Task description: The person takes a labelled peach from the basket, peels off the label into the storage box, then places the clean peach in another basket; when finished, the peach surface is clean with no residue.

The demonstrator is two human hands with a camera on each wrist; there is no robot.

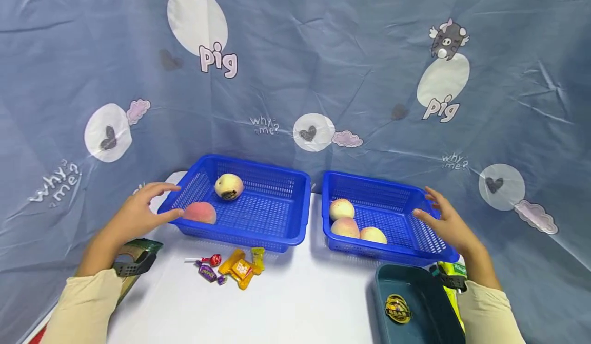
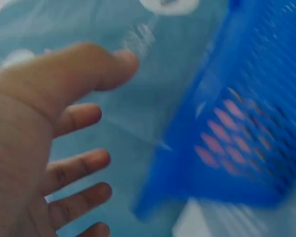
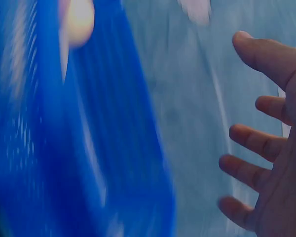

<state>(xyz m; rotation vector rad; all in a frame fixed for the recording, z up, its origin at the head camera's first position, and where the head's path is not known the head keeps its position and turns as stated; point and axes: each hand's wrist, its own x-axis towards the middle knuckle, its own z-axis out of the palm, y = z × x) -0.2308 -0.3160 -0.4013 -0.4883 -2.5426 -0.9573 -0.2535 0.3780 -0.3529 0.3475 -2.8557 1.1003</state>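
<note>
Two blue plastic baskets stand side by side. The left basket holds a pink peach and a paler peach with a dark label. In the right basket lie three pale peaches. My left hand is at the left basket's outer end, fingers spread, holding nothing; its wrist view shows a gap between hand and basket. At the right basket's outer end, my right hand has its fingers apart and nothing in them. The right wrist view shows that basket blurred, apart from the hand.
Wrapped candies and a red lollipop lie on the white table. A dark green tray with a gold-and-black sticker stands front right, beside a yellow-green package. Behind hangs a grey-blue printed cloth.
</note>
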